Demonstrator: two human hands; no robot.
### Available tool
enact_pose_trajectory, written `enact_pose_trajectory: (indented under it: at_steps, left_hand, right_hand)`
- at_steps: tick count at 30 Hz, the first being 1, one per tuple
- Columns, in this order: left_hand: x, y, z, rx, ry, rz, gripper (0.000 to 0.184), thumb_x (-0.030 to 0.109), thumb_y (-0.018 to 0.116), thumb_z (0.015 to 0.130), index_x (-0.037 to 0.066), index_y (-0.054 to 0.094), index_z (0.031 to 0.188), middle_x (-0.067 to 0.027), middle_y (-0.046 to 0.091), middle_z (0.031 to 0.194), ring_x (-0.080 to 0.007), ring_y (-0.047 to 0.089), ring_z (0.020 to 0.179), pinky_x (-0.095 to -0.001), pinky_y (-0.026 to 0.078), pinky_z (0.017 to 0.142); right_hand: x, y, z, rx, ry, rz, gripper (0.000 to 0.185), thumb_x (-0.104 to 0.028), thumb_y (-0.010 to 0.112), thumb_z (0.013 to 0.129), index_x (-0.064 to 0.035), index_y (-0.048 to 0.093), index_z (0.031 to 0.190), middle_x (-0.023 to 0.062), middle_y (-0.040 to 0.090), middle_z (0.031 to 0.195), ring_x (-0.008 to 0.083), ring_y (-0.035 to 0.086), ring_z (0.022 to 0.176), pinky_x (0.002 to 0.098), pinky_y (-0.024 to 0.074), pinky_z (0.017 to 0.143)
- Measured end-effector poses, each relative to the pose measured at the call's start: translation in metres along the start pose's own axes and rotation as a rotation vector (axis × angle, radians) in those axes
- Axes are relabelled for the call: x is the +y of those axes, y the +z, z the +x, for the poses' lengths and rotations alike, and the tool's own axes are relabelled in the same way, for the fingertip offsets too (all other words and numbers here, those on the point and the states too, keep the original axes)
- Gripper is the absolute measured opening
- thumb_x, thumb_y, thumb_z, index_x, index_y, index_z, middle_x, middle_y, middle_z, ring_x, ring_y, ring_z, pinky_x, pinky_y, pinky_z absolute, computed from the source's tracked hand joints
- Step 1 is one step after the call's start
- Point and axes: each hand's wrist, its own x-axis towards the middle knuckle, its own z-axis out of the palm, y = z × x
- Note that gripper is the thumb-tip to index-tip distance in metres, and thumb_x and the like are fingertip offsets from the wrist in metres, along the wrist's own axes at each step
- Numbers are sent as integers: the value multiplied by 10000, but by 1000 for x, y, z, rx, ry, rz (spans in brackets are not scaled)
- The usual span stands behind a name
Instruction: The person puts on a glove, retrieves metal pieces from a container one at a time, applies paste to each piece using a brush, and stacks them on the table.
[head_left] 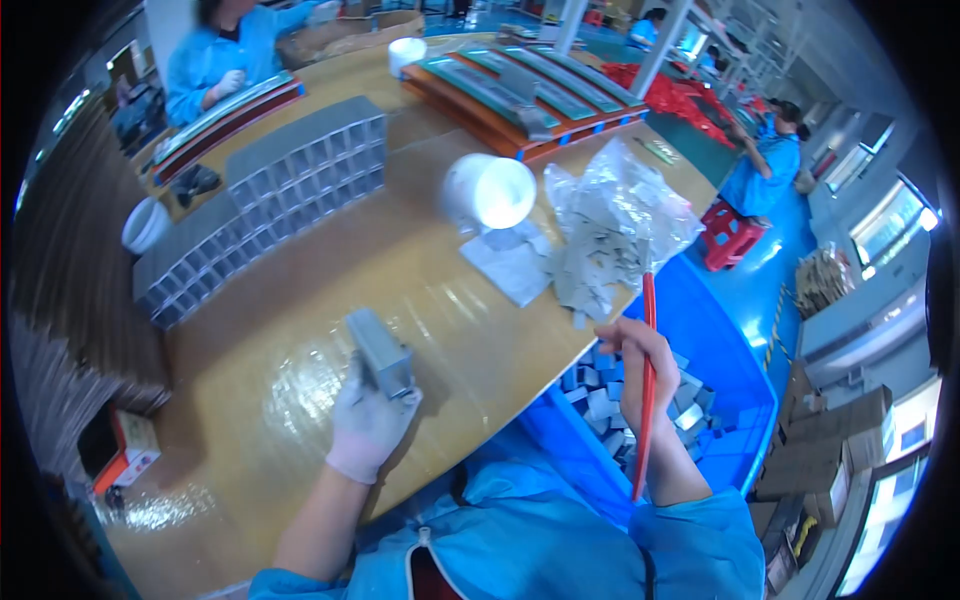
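My left hand [368, 420], in a white glove, is closed around a grey rectangular block [378, 350] above the wooden table [270, 390]. Bare and ungloved, my right hand [643, 365] holds a long thin red stick [648, 390] near the table's right edge. Below that hand is a blue bin [735, 400] with several small grey blocks [600, 403] in it. Just beyond my right hand lie thin grey pieces [592, 270] at the mouth of a clear plastic bag [640, 195].
Grey hollow blocks [310, 160] stand in rows at the back left. A white tub [500, 190] sits beside a grey sheet [508, 262]. Orange-edged trays [520, 90] lie farther back. Co-workers in blue are across the table [225, 60] and at the right [770, 160].
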Motion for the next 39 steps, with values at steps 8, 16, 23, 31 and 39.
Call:
enact_pose_trajectory:
  at_steps: [8, 16, 23, 31, 39]
  left_hand:
    - [-7, 8, 1, 131, 20, 89, 426, 333, 388, 1000, 151, 427, 1383, -96, 561, 1150, -213, 539, 805, -333, 418, 722]
    - [-5, 5, 2, 116, 28, 69, 416, 310, 380, 1002, 152, 428, 1384, -89, 560, 1128, -193, 525, 800, -313, 403, 738]
    - [-4, 4, 2, 140, 18, 33, 408, 355, 391, 998, 148, 472, 1341, -102, 573, 1144, -214, 536, 803, -329, 397, 735]
    - [-1, -3, 2, 144, -5, 13, 373, 356, 405, 998, 126, 514, 1271, -141, 569, 1177, -243, 536, 836, -366, 400, 744]
    - [-2, -8, 3, 140, -19, -40, 370, 359, 405, 1000, 122, 513, 1261, -142, 565, 1176, -239, 525, 844, -361, 396, 751]
  right_hand:
    - [72, -27, 0, -3, 110, -423, 186, -21, 609, 880, -17, 587, 1065, 120, 638, 921, 191, 606, 785, 267, 495, 710]
    - [77, 5, 27, -118, 66, -536, 219, -63, 679, 820, -62, 598, 1023, 107, 620, 886, 224, 597, 794, 288, 475, 695]
    - [104, 31, 43, -288, -261, -806, 173, -166, 662, 843, -95, 597, 987, 89, 619, 903, 262, 559, 943, 373, 402, 854]
    - [86, 31, -1, -386, -271, -713, 129, -231, 594, 902, -110, 575, 944, 78, 650, 1054, 268, 509, 1109, 422, 300, 985]
    - [75, 31, 15, -381, -216, -867, 143, -219, 587, 914, -100, 561, 991, 83, 616, 1168, 268, 512, 1124, 429, 302, 1001]
